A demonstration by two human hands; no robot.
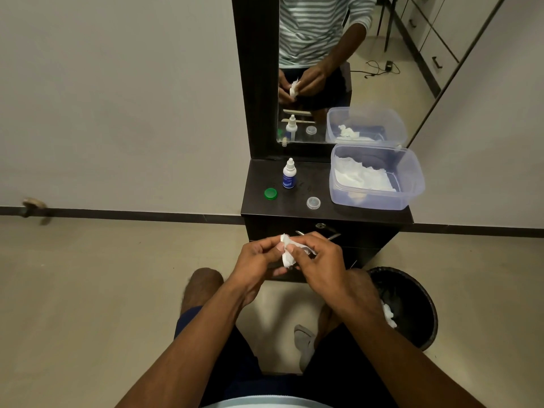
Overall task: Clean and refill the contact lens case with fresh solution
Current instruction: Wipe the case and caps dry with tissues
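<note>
Just below the middle of the frame, both hands meet around a crumpled white tissue [287,252]. The left hand [259,260] pinches it from the left with curled fingers and thumb, and the right hand [319,259] closes on it from the right. Whether the contact lens case body sits inside the tissue cannot be told; it is hidden by fingers and paper.

Above the hands, on the dark cabinet top [294,212], a green cap [270,194] lies at the left, a clear cap [313,202] lies to its right, and a small white solution bottle [289,174] with a blue label stands upright between and behind them. At the right end of the top sits a clear plastic tub [412,184] holding white tissues [360,176].

A mirror [382,69] behind the cabinet fills the upper middle of the frame. At lower right, a black bin [418,295] on the floor holds a wad of white paper.
</note>
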